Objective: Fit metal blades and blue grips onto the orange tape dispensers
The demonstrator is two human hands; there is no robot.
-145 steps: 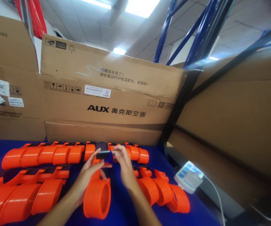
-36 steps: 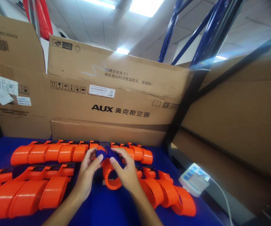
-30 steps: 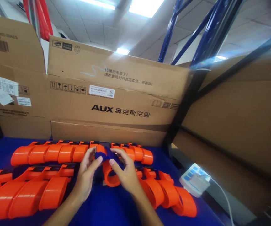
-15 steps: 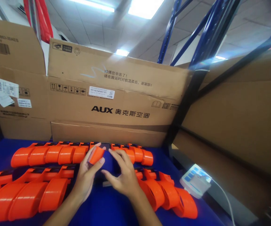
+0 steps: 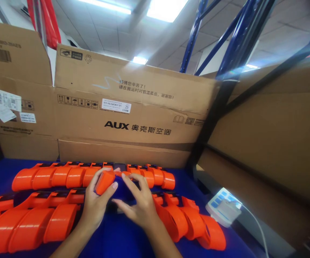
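An orange tape dispenser (image 5: 105,182) with a toothed edge is in my left hand (image 5: 98,200), thumb in front and fingers behind. Facing it, my right hand (image 5: 141,202) has its index fingertip at an orange part of the held piece, its thumb stretched out apart below. A dark blue roll (image 5: 122,190) shows between the two hands. Similar orange dispensers stand in rows on the blue surface (image 5: 125,236), with a back left row (image 5: 44,176), a front left group (image 5: 31,225) and a front right group (image 5: 194,222).
Behind the rows stands a large cardboard sheet (image 5: 133,107) with printing. A blue and black metal post (image 5: 211,107) rises at the right. Near it lies a white power strip (image 5: 223,206) with a plug and cable. A dark rectangular object (image 5: 120,167) sits behind my hands.
My left hand has tilted the dispenser and moved it slightly left and down. More orange shows near my right index fingertip, and my right thumb has shifted left and down.
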